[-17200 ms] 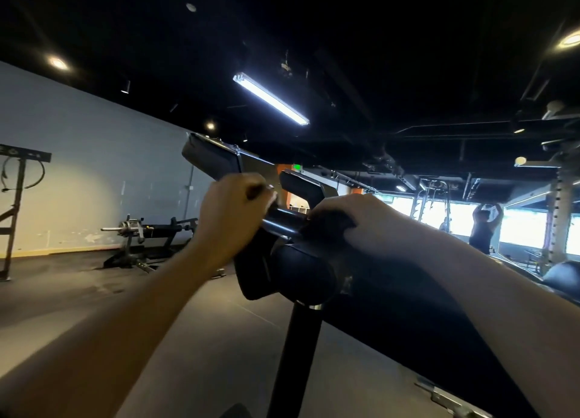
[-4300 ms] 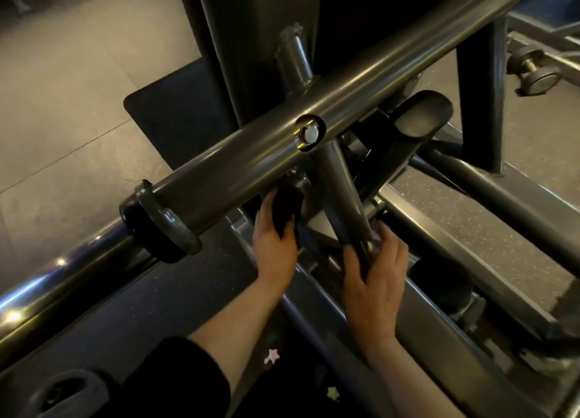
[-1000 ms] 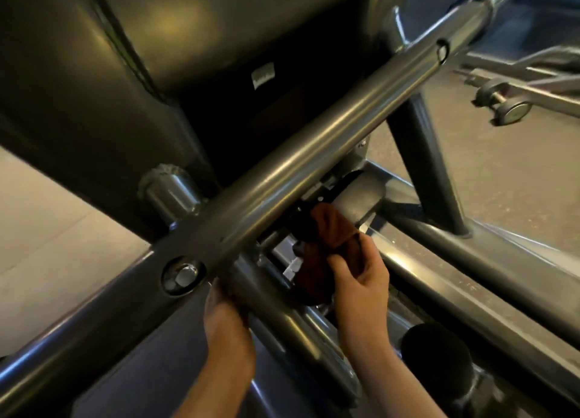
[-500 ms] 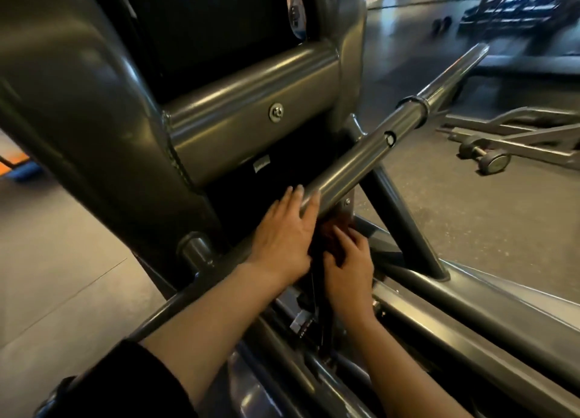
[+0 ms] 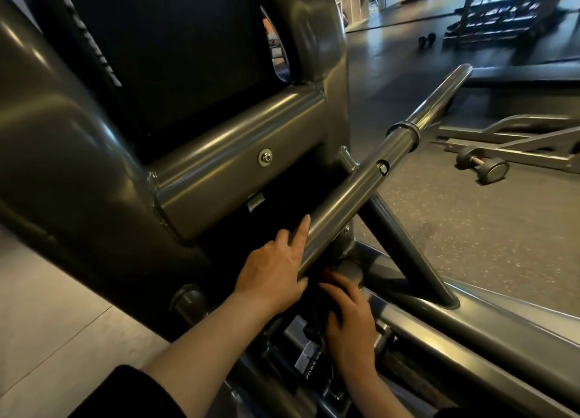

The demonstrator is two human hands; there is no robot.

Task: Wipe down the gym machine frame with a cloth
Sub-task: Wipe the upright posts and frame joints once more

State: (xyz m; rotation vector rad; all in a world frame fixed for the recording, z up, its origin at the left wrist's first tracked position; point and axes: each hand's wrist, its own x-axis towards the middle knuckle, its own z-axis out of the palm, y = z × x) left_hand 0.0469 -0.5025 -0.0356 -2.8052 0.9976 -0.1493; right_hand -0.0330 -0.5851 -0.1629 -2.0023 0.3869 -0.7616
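Since a second ago, left hand point(image 5: 276, 273) has risen to rest open-fingered against the bar point(image 5: 351, 198), while right hand point(image 5: 348, 317) presses the barely visible, soft, light cloth point(image 5: 324, 273), best bunched in the palm, beneath it; its grip cannot be told.

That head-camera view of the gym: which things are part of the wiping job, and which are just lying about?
Part of the job:
- machine frame
- angled bar, with the left hand resting against it
- right hand, low under the bar; the cloth is barely visible there

Just lying about:
- dumbbell on the floor
- small dumbbell farther back
- weight rack
- cubby shelves
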